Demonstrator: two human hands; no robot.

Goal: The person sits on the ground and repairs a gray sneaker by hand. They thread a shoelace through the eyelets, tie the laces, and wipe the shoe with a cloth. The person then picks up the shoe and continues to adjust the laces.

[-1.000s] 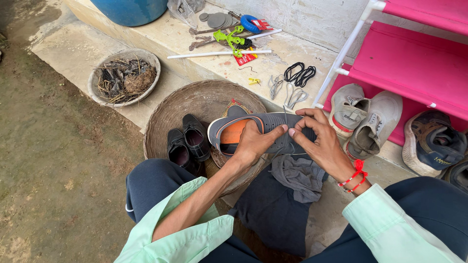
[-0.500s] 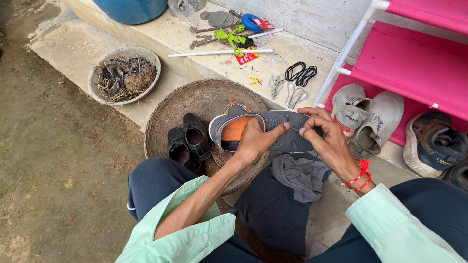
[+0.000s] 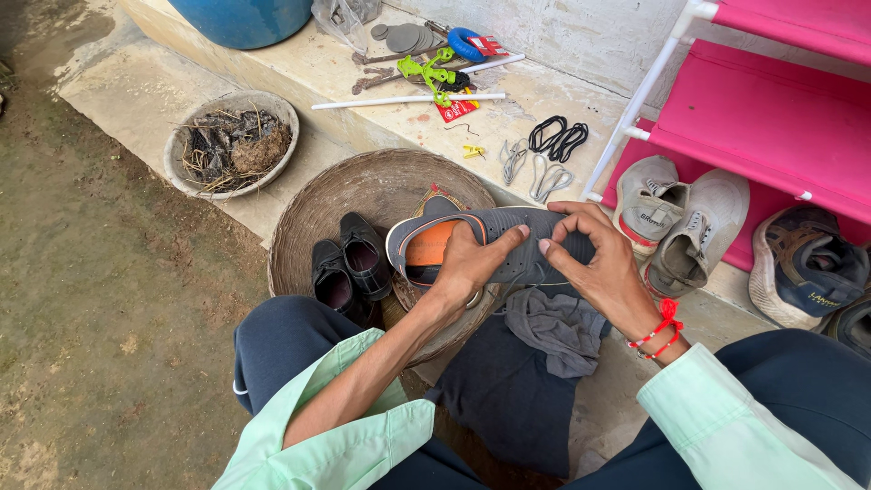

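Both hands grasp a grey shoe (orange insole showing) above the woven basket: left hand cups its opening, right hand pinches the upper with curled fingers.

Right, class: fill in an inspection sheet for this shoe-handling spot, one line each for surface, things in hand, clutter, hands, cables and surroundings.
Surface: concrete step, dusty, with a round woven basket tray at its edge.
Things in hand: grey shoe with orange insole, held over the tray; grey cloth on the lap below it.
Clutter: pair of black shoes on the tray; black and pale shoelaces, white stick, green tool on the step.
Hands: left hand and right hand both grip the grey shoe.
Cables: nothing seen.
Surroundings: pink shoe rack with worn sneakers, bowl of debris, blue barrel, dirt ground.
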